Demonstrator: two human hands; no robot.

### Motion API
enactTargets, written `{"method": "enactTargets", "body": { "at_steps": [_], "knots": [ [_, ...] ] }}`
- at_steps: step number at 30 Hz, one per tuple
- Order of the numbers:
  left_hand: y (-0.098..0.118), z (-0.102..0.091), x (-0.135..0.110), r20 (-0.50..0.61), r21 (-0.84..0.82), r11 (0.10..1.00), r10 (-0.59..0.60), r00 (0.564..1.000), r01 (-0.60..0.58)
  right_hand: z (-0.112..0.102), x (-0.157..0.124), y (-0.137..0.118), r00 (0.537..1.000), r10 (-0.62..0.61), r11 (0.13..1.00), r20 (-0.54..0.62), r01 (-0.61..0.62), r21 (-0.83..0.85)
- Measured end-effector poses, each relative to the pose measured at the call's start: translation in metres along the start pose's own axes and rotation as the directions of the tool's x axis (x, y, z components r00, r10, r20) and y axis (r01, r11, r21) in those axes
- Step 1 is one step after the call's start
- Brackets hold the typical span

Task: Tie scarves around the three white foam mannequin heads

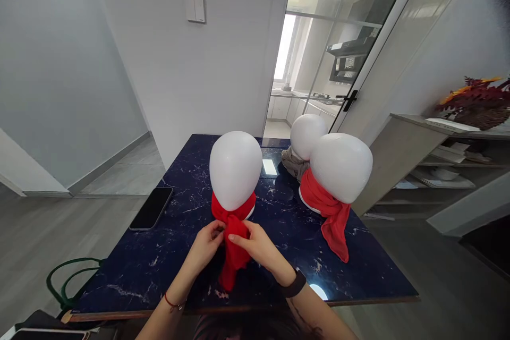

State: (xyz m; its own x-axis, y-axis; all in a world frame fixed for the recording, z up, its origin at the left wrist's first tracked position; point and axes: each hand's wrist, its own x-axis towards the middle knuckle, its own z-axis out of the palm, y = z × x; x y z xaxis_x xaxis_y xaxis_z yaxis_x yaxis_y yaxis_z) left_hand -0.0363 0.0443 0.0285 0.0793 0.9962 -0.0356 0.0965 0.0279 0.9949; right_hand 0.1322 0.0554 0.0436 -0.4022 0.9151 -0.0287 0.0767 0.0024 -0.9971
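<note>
A white mannequin head [236,167] stands upright on the table in front of me, a red scarf [235,255] wrapped round its neck. The scarf's loose end hangs down toward the table's front edge. My right hand [255,244] grips the scarf just below the neck, thumb lying across the front of the cloth. At the left edge of the same cloth, my left hand [207,244] has its fingers curled in, pinching at the scarf; the fingertips are partly hidden by the fabric.
On the right stand a second white head [341,164] with a red scarf [324,199] and, behind it, another white head [307,135] with a grey-brown cloth [294,164]. A black phone [152,208] lies on the dark blue marbled table [175,271] at left. Shelves [438,162] stand beyond.
</note>
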Motion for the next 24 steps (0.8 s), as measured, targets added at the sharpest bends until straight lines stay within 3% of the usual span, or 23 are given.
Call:
{"method": "enactTargets", "body": {
  "at_steps": [2, 5, 7, 9, 12, 16, 19, 24],
  "knots": [
    [-0.002, -0.003, 0.004, -0.090, -0.018, 0.998, -0.057, 0.994, 0.056, 0.000, -0.001, 0.004, 0.998, 0.045, 0.999, 0.042, -0.044, -0.020],
    [-0.005, -0.008, 0.007, -0.144, -0.014, 0.997, -0.083, 0.986, 0.082, -0.002, 0.003, 0.009, 0.997, 0.073, 0.997, -0.038, -0.072, 0.036],
    [-0.007, -0.009, 0.006, -0.163, 0.115, 0.992, -0.040, 0.986, 0.059, -0.002, 0.009, 0.012, 0.987, 0.090, 0.995, -0.136, -0.082, 0.064],
    [-0.008, -0.008, 0.006, -0.177, 0.350, 0.937, 0.042, 0.983, 0.023, -0.001, 0.014, 0.014, 0.977, 0.119, 0.991, -0.176, -0.106, 0.083],
    [-0.010, -0.002, 0.005, -0.181, 0.639, 0.769, 0.136, 0.974, 0.011, 0.003, 0.020, 0.016, 0.976, 0.197, 0.973, -0.094, -0.182, 0.144],
    [-0.010, 0.009, 0.004, -0.148, 0.736, 0.676, 0.118, 0.982, 0.030, 0.007, 0.024, 0.008, 0.952, 0.300, 0.900, 0.060, -0.303, 0.314],
    [-0.007, 0.012, 0.003, -0.140, 0.762, 0.647, 0.124, 0.982, 0.027, 0.004, 0.028, -0.001, 0.959, 0.277, 0.845, 0.052, -0.269, 0.461],
    [-0.002, 0.008, 0.002, -0.128, 0.807, 0.587, 0.067, 0.989, 0.065, -0.005, 0.032, -0.010, 0.989, 0.138, 0.826, -0.052, -0.086, 0.557]
  ]
}}
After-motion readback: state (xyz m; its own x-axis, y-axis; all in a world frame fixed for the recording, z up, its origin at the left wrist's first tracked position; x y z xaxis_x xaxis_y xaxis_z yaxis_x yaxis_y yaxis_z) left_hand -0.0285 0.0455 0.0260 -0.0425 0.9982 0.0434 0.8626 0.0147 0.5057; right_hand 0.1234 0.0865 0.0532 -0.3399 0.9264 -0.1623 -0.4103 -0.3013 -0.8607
